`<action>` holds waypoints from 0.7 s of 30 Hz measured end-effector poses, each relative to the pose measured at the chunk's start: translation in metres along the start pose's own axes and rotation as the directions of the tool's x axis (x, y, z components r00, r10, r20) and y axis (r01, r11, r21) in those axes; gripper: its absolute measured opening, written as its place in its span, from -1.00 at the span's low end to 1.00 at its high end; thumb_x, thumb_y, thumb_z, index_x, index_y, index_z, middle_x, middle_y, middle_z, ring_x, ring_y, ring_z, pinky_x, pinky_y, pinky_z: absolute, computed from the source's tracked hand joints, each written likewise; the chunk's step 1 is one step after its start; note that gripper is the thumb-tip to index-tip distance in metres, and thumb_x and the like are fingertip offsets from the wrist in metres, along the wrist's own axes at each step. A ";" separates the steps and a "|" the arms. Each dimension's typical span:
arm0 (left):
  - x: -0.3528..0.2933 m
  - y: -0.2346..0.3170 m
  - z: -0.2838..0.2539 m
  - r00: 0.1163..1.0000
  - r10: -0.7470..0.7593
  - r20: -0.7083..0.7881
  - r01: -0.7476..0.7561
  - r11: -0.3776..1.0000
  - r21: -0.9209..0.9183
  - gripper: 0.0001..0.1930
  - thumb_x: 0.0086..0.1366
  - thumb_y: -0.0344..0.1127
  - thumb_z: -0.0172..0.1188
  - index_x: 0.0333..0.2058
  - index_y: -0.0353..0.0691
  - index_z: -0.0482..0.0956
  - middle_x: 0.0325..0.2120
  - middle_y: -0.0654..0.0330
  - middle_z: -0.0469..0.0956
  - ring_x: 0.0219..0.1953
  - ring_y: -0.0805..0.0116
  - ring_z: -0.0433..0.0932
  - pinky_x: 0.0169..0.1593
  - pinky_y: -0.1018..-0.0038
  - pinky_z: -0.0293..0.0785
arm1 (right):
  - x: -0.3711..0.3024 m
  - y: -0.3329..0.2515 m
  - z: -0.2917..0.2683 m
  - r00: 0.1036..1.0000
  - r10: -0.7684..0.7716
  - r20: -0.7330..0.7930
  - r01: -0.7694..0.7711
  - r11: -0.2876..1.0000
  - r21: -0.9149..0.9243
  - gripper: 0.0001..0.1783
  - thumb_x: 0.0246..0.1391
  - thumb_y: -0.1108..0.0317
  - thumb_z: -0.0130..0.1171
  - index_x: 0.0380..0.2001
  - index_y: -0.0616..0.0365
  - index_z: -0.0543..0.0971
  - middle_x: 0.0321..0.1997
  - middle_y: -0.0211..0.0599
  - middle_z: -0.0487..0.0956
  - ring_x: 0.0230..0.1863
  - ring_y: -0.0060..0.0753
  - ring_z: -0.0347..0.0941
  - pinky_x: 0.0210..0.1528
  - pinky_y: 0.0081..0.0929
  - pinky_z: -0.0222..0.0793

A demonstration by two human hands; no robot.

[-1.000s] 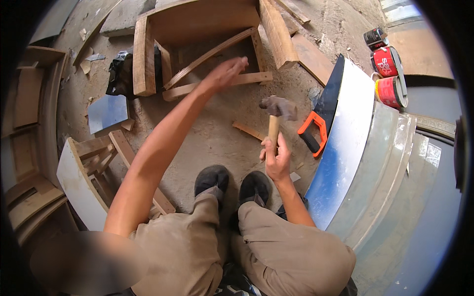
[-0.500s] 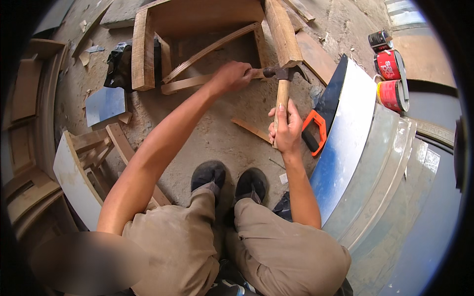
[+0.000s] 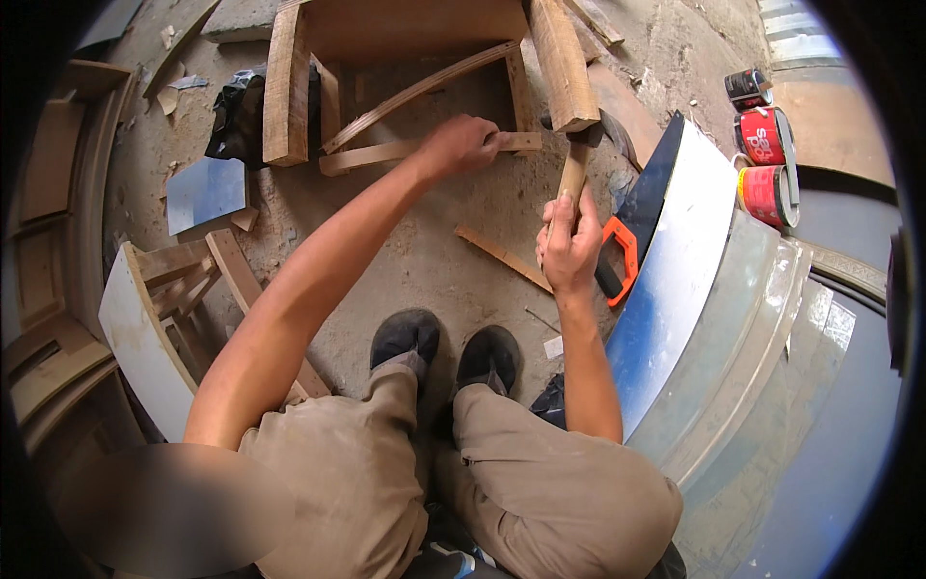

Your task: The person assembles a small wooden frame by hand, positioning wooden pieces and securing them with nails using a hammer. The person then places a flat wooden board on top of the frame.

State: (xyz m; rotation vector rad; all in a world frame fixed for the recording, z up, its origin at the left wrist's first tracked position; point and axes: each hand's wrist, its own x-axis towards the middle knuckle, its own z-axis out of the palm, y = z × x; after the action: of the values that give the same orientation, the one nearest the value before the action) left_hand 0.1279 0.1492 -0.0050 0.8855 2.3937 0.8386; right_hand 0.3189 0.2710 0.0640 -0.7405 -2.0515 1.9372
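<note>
My left hand point(image 3: 461, 147) is closed over a pale wooden slat point(image 3: 381, 156) that spans the lower front of a wooden frame point(image 3: 285, 92). The slat's right end shows past my fingers; whether they pinch anything small there is hidden. My right hand point(image 3: 571, 241) grips a claw hammer by its wooden handle point(image 3: 574, 172). The hammer's head is beside the end of the frame's thick right leg point(image 3: 567, 72), which partly covers it. A thin diagonal strip point(image 3: 415, 96) crosses the frame above the slat.
A handsaw with an orange handle point(image 3: 622, 261) lies at right by a white-and-blue panel point(image 3: 666, 289). Red cans point(image 3: 762, 135) stand far right. A loose wood strip point(image 3: 502, 259) lies on the floor before my shoes point(image 3: 405, 338). Another wooden piece point(image 3: 145, 328) is at left.
My right hand has swung the hammer rightward, so its head has left the slat's end and is now beside the right leg. My left hand stays on the slat.
</note>
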 end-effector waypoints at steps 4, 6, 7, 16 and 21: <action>0.006 0.000 0.001 0.999 0.054 0.005 -0.054 0.999 -0.005 -0.65 0.38 -0.06 0.06 -0.26 -0.23 0.66 -0.39 -0.14 0.61 -0.34 -0.19 0.56 -0.24 0.06 0.44 | 0.004 0.048 -0.008 0.958 -0.286 -0.024 0.256 0.888 -0.383 -0.57 0.38 0.20 0.00 0.12 0.31 0.42 -0.51 -0.36 0.45 -0.61 -0.58 0.34 -0.54 -0.53 0.34; 0.008 -0.007 0.003 0.996 0.090 0.018 -0.089 0.996 -0.031 -0.66 0.38 -0.07 0.05 -0.25 -0.23 0.65 -0.40 -0.13 0.60 -0.34 -0.20 0.56 -0.25 0.06 0.44 | 0.008 0.053 -0.011 0.962 -0.272 0.010 0.240 0.831 -0.502 -0.52 0.37 0.20 0.01 0.17 0.36 0.39 -0.41 -0.15 0.51 -0.50 -0.39 0.44 -0.45 -0.45 0.38; 0.003 -0.010 0.004 0.996 0.092 0.004 -0.092 0.995 -0.036 -0.66 0.38 -0.08 0.06 -0.24 -0.23 0.65 -0.40 -0.14 0.60 -0.35 -0.21 0.55 -0.26 0.06 0.43 | 0.001 0.028 -0.005 0.988 -0.150 0.023 0.143 0.867 -0.477 -0.47 0.35 0.20 0.02 0.19 0.43 0.37 -0.31 0.06 0.57 -0.38 -0.18 0.54 -0.34 -0.36 0.46; 0.014 -0.015 -0.002 0.983 0.114 -0.144 -0.176 0.806 -0.565 -0.50 0.46 0.07 -0.05 0.03 -0.22 0.59 -0.04 0.08 0.61 0.07 0.18 0.52 0.13 0.27 0.38 | -0.017 0.029 0.007 0.937 -0.346 0.056 0.313 0.755 -0.576 -0.49 0.28 0.26 0.12 0.13 0.49 0.41 -0.18 0.29 0.61 -0.16 0.21 0.62 -0.16 -0.10 0.53; 0.025 0.063 -0.051 0.997 -0.052 0.065 0.082 0.487 -0.870 -0.46 0.45 0.14 -0.04 0.06 -0.22 0.53 -0.09 0.14 0.59 0.11 0.28 0.48 0.20 0.25 0.35 | -0.024 0.030 -0.003 0.969 -0.246 0.028 0.220 0.805 -0.551 -0.51 0.21 0.25 0.20 0.09 0.39 0.47 -0.18 0.23 0.63 -0.15 0.17 0.62 -0.15 -0.15 0.52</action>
State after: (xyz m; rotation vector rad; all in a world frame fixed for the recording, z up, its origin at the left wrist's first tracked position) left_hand 0.1069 0.1859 0.0692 0.3414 1.5406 1.7530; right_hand 0.3469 0.2618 0.0393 -0.5831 -2.5610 1.1815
